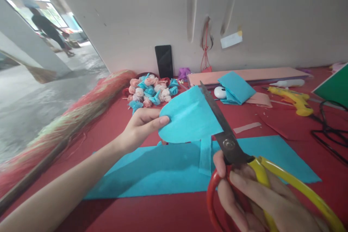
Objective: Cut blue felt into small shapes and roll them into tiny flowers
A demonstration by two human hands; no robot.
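Between the thumb and fingers of my left hand (143,125) is a blue crepe paper piece (187,116) with a rounded end, held up above the table. My right hand (252,192) grips a pair of scissors (230,145) with one red and one yellow handle. The blades lie along the straight right edge of the paper piece, pointing up and away. A narrow blue strip (205,156) hangs just below that edge. Under both hands a long blue paper sheet (152,181) lies flat on the red tabletop (152,215).
Crepe paper roses (149,90) are heaped behind my left hand, near a leaning phone (164,61). Folded blue paper (236,87) and a yellow glue gun (292,98) with a black cord lie at right. A long-handled broom (67,127) borders the left. A person (49,29) stands far off.
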